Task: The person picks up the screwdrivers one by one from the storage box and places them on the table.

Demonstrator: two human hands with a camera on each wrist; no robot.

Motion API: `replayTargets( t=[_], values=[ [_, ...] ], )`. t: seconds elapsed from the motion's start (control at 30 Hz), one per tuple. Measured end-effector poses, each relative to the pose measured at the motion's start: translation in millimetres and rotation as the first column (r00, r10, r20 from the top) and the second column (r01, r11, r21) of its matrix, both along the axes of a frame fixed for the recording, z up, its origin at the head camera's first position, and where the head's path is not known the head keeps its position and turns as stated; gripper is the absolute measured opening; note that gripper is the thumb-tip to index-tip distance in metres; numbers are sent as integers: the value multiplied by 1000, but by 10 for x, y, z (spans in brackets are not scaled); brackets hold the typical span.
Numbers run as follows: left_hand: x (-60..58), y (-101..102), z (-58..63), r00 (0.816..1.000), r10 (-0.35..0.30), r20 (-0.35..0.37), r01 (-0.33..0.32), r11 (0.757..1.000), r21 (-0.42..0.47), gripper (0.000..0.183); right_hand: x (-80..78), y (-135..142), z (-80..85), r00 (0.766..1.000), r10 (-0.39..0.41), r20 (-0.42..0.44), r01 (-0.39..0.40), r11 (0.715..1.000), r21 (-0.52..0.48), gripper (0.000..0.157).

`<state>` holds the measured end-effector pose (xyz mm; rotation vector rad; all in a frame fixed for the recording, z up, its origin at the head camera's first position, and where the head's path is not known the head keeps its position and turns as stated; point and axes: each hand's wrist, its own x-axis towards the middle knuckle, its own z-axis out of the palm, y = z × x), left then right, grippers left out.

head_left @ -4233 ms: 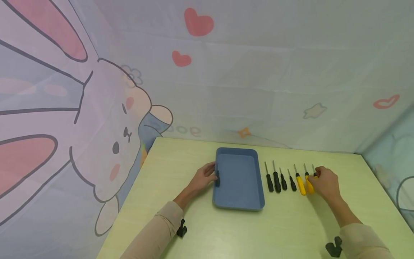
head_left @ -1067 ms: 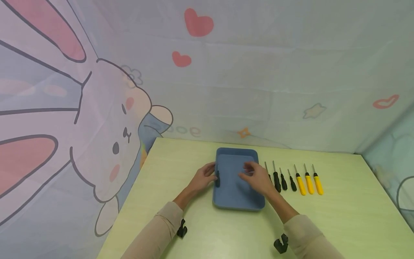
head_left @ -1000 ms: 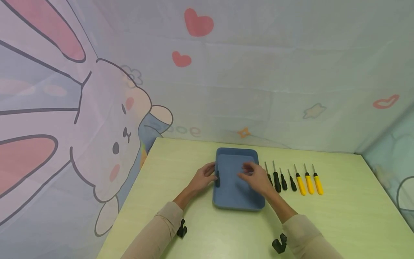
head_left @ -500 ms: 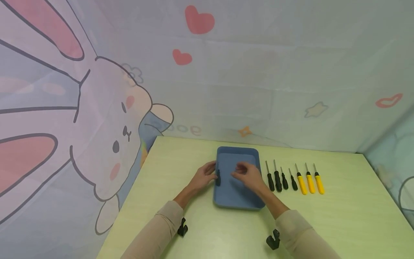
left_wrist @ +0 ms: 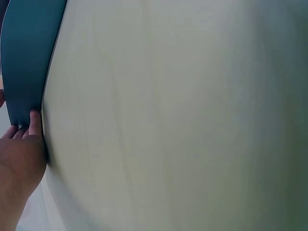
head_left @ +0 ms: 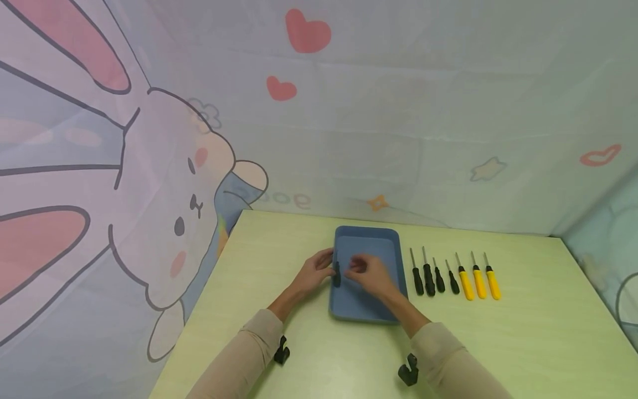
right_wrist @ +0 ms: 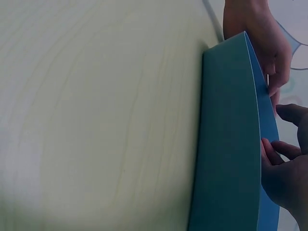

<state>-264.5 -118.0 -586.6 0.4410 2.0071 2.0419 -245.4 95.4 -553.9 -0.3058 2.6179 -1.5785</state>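
At the left wall of a shallow blue tray, my left hand grips the edge, thumb at the rim and fingers along the outside. The left wrist view shows those fingertips against the tray's outer wall. Inside the tray, along that same wall, lies a small screwdriver with a black handle, close to the left thumb. My right hand hovers over the tray floor, its fingers loosely bent with nothing visible between them. Its thumb and fingertips stand apart in the right wrist view, above the tray wall.
Right of the tray, a row of screwdrivers lies on the pale table: several with black handles, then three with yellow handles. A printed fabric backdrop rises behind the table. Black clips hang at both cuffs.
My right hand has left the rightmost yellow screwdriver, which now lies in the row, and moved left over the tray towards the black-handled one. My left hand stays at the tray's edge.
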Motion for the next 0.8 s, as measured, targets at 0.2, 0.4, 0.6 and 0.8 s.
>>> replayTargets(
  t=[0.2,0.4,0.6,0.8],
  values=[
    [3,2,7,1000,7,-3,-7,1000,-8,63,5,-100,11,1000,-8,22,7,1000,23,48],
    [-9,3,-15,1000,17,0,-17,1000,-4,62,11,-193,39,1000,3,8,-3,1000,25,48],
    [-16,5,-42,999,30,23,-29,999,-18,63,-4,-267,5,1000,4,3,-4,995,102,47],
    [-23,1,-62,999,38,28,-38,999,-15,65,10,-323,0,999,25,-21,-22,986,165,44]
  ],
)
